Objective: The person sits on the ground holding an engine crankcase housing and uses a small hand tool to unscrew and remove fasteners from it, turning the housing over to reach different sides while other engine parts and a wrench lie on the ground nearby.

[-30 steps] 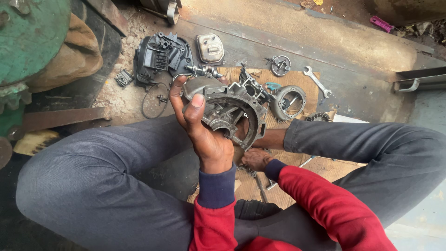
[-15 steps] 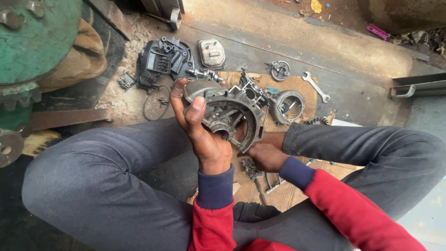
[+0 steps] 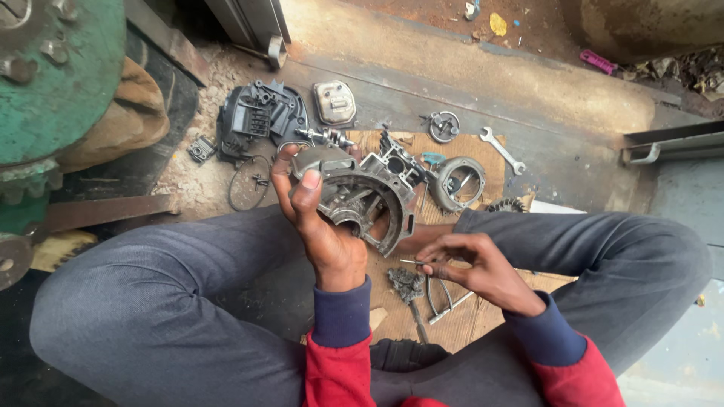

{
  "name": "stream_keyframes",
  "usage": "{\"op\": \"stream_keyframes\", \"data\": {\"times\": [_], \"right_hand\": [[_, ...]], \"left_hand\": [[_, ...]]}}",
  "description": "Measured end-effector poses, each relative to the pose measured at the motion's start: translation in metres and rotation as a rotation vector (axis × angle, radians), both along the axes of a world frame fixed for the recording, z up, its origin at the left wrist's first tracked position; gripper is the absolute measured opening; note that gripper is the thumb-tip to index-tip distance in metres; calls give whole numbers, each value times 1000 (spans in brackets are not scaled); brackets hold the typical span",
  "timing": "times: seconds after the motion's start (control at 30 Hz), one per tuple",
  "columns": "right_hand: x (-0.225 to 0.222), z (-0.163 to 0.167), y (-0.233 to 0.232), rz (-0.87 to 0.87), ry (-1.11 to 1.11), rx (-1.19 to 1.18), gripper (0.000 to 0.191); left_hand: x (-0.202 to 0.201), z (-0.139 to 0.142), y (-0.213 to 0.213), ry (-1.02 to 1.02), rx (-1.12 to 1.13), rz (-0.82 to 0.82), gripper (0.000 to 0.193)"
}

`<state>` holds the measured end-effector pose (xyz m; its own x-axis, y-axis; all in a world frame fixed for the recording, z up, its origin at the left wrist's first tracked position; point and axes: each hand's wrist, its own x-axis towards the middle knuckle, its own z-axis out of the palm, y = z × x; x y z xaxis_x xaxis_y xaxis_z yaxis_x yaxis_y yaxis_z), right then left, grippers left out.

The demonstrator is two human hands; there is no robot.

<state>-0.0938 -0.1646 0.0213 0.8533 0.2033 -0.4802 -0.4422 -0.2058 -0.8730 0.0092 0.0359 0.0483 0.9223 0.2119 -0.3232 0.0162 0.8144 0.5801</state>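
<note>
Seated person, seen from above, with a grey engine casing [image 3: 362,200] as the reference part.

Far left of the casing: a green machine body [image 3: 53,75] fills the corner, and a rusty flat bar [image 3: 105,212] lies along the floor below it, closing off that side.

Just left of and behind the casing: a black plastic cover [image 3: 260,117], a thin wire ring [image 3: 247,183] and a small square metal lid [image 3: 335,102] lie on the floor, with little free room between them.

Centre: the left hand [image 3: 317,218] holds the casing raised above the lap, fingers wrapped round its left rim and thumb pressed on the near edge. The casing is tilted, its open side facing the person.

Below the casing: a wooden board [image 3: 460,309] lies between the legs and carries a small dark toothed part [image 3: 407,283] and a bent rod [image 3: 441,301].

Right of and below the casing: the right hand [image 3: 475,267] hovers over the board, fingers pinching a thin metal pin [image 3: 413,261] at its tip, apart from the casing.

Right of and behind the casing: a round ring housing [image 3: 456,181], a small round part [image 3: 443,126] and an open-ended spanner [image 3: 501,149]. Beyond the spanner the concrete floor [image 3: 573,143] runs open to a metal channel edge [image 3: 671,147].
</note>
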Motion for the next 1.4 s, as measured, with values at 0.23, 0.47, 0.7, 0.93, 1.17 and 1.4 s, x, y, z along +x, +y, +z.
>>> {"op": "stream_keyframes", "data": {"times": [0.23,0.47,0.7,0.93,1.17,1.4], "right_hand": [[-2,27,-2,-234,-331,-125,14],[-7,45,18,-364,-578,-441,23],[-4,54,33,-247,-791,-559,18],[4,57,31,-172,-765,-579,18],[7,54,29,-149,-792,-603,19],[6,47,26,-128,-720,-616,18]], "left_hand": [[-1,-8,-7,36,57,13,58],[-6,-16,-20,-15,158,20,68],[-10,-13,-23,-122,256,-49,75],[-8,-8,-25,-100,641,-107,83],[-10,-1,-29,-231,1236,-55,81],[-9,6,-28,-202,1272,-65,82]]}}
